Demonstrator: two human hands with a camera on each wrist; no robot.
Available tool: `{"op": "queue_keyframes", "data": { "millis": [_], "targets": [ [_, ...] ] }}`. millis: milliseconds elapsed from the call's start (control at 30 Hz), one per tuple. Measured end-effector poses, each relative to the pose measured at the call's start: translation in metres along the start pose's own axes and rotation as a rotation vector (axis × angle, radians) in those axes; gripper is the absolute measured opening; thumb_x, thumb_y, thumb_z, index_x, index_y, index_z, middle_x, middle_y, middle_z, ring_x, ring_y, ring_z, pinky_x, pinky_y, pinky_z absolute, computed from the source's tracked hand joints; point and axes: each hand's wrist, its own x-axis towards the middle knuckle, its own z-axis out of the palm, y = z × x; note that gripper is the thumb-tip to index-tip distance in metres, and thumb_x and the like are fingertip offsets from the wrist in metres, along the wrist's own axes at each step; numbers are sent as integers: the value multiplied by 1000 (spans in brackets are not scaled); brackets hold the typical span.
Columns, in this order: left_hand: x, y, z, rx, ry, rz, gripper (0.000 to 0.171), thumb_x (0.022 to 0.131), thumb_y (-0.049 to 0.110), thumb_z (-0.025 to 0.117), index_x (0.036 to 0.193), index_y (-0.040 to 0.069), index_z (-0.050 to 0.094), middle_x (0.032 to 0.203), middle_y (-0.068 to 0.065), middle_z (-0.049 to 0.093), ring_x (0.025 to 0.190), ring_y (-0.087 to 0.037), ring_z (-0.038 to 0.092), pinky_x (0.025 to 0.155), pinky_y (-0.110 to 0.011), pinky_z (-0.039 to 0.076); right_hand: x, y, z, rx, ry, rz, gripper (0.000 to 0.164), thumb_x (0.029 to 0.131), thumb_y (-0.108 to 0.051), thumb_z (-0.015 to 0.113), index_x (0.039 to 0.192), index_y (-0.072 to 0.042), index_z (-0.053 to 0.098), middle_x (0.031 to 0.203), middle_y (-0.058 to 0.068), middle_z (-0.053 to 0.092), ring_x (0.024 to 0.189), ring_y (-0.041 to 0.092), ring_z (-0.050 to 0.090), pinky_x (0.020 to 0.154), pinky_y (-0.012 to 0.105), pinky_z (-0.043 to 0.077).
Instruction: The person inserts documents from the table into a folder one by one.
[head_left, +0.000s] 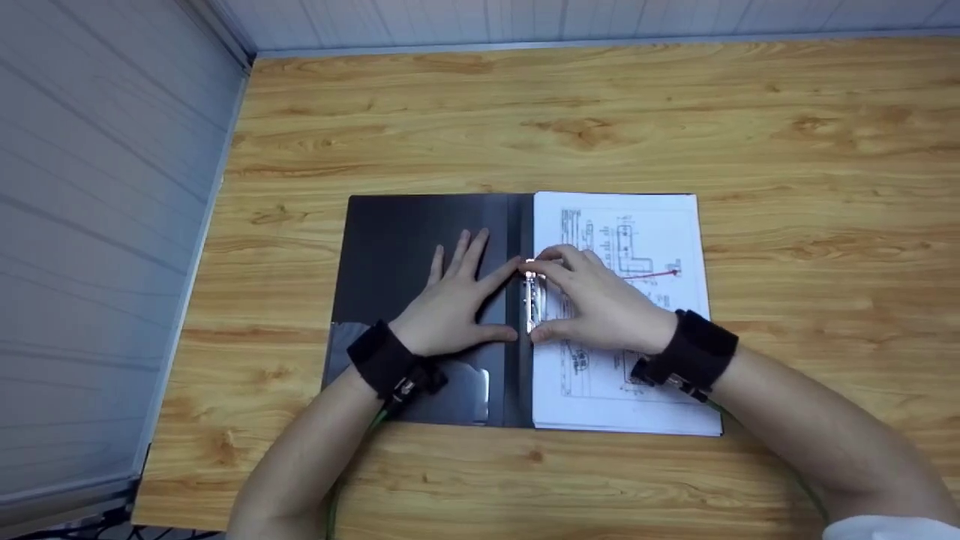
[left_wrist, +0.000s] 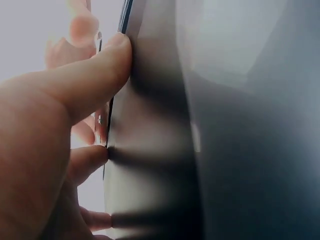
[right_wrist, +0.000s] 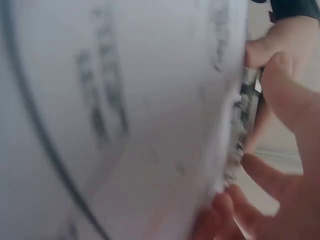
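Observation:
A black folder [head_left: 420,217] lies opened flat on the table, with a stack of printed sheets [head_left: 622,409] on its right side. The top sheet shows line drawings and a red arrow. Along the spine, a shiny metal clip [head_left: 533,300] stands at the sheets' left edge. My left hand [head_left: 450,304] rests spread on the left cover, its fingers straight, index fingertip and thumb reaching the spine beside the clip. My right hand [head_left: 600,300] lies over the sheets with bent fingers at the clip's far end and the thumb at its near end, gripping the clip [right_wrist: 242,120] between them.
The wooden table [head_left: 585,135] extends around the folder. A grey panel wall [head_left: 97,187] borders it on the left, and another panel [head_left: 525,19] runs along the back. A clear pocket [head_left: 465,390] is on the left cover. Both wrists wear black bands with green cables.

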Motion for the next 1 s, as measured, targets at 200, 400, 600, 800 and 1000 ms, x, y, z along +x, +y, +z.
{"op": "queue_keyframes", "data": {
  "millis": [200,400,600,800,1000],
  "targets": [
    [-28,-24,-26,-62,107,-83,90,90,63,61,160,27,19,166,-16,6,149,-39,13,115,-60,20,-46,13,-37,-19,-37,44,98,80,-51,78,159,-31,24,163,14,18,146,40,22,111,63,26],
    [-83,-56,-56,-202,211,-412,86,96,64,48,161,18,14,151,-34,31,134,-49,39,105,-63,35,-110,57,-62,-53,-18,261,110,75,-47,84,161,-25,20,163,24,10,146,52,9,106,75,16],
    [-109,-69,-62,-313,237,-569,88,98,64,41,159,5,18,99,-20,62,88,-34,59,77,-46,46,-143,83,-51,-57,-83,356,120,71,-55,84,162,-21,13,161,29,-1,144,56,-1,99,81,9],
    [-109,-63,-59,-336,279,-638,90,97,67,38,156,2,24,78,-9,60,67,-24,56,68,-38,43,-145,83,-42,-59,-81,364,117,73,-47,85,162,-23,12,162,28,-6,145,53,-7,102,80,5],
    [-110,-64,-56,-338,330,-698,85,98,64,40,151,-2,31,85,-17,61,78,-32,61,77,-45,47,-144,80,-41,-57,-76,368,117,73,-44,86,162,-23,12,162,28,-6,145,54,-7,102,80,4]
  ]
}}
